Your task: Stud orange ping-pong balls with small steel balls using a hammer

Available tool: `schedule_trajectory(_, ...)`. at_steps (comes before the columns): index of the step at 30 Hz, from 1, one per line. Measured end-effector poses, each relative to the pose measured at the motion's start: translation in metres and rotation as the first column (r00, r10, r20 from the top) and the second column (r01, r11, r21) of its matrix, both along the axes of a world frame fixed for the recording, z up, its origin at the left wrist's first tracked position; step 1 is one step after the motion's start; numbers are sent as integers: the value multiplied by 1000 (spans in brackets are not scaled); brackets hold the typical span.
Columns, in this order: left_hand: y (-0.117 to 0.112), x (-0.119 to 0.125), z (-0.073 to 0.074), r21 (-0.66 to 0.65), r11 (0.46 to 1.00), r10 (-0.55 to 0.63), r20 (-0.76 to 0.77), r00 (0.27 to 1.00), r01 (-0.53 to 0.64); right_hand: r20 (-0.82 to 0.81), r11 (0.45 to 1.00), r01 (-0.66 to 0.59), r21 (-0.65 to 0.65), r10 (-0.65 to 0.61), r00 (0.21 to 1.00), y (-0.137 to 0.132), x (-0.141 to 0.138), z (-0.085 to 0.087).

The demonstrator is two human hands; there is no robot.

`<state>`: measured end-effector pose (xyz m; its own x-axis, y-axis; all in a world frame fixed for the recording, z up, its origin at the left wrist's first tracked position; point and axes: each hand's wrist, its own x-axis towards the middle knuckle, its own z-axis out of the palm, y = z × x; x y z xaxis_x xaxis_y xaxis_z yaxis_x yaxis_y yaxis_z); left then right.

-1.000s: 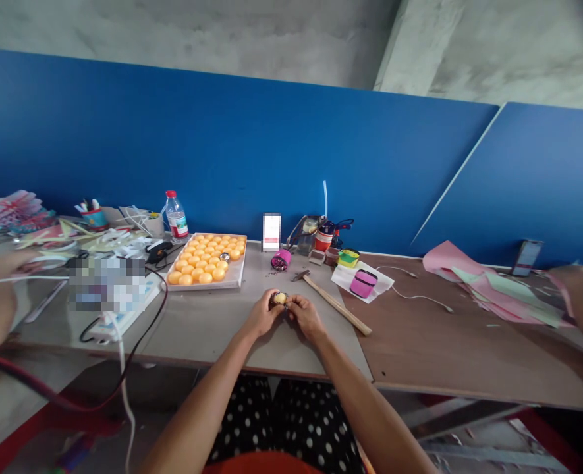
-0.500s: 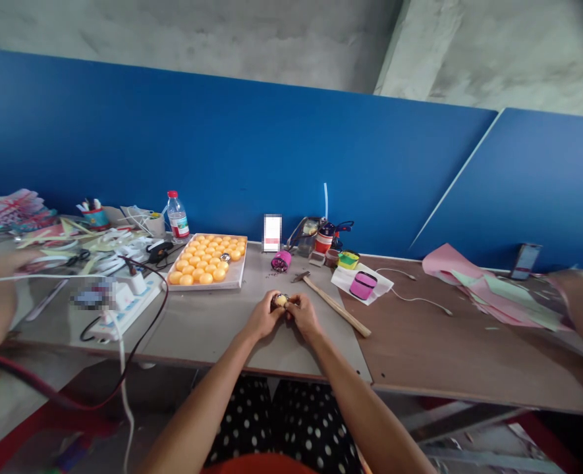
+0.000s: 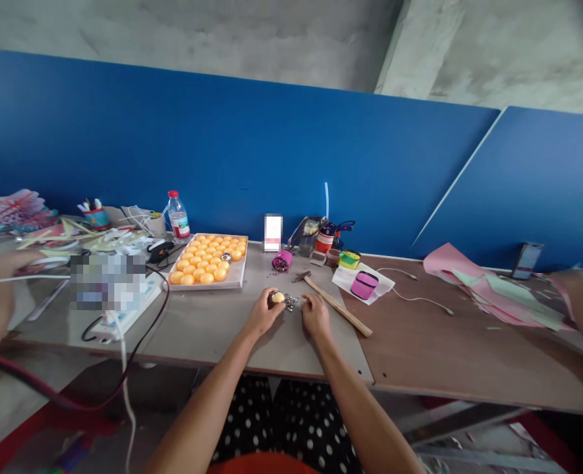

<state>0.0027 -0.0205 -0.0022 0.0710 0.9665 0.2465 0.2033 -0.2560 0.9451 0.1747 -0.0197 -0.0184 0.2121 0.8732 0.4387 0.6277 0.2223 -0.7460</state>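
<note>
So, your left hand has the pale yellow piece between thumb and curled fingers, closed down to its width. It sits just above or on the bench in front of you (can't tell which). The grip is on the left side only, so its right and top faces are exposed to your other hand; my read is that's deliberate.

Right hand: apart from the piece, fingers bent and tips drawn in. Can't tell if anything is pinched there. Small shiny bits sit in the gap between your 2 hands, just beside the piece; can't tell if they hang off it or lie loose. Either way, that spot likely keeps them within a short reach of both hands.

Pink tub lies on its side beyond, dark specks by its mouth. Tipped like that, it probably makes picking easier.

Hammer lies slantwise to your right, handle end toward you: grab-ready, I'd say, while off your work spot. Tray of orange balls is left and further back, with 1 silvery ball among them; its rim presumably stops rolling.
</note>
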Motion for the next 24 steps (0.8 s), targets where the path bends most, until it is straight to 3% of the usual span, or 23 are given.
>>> schedule_trajectory(8,-6,-2,5,82,995,-48,-147,988,61,343,994,-5,-112,43,938,-1,-9,8)
schedule_trajectory(12,-7,-2,6,111,992,-42,-187,981,64,384,988,17,-152,43,922,1,-13,15)
schedule_trajectory(15,-6,-1,4,90,995,-17,-152,988,31,295,994,18,-109,15,955,3,-12,15)
schedule_trajectory(19,-3,-1,-1,2,999,-35,-70,997,35,26,999,47,22,-47,999,1,-10,14)
schedule_trajectory(24,-1,-1,-2,0,999,-35,-52,998,35,-384,993,-111,-26,92,919,-8,-15,19)
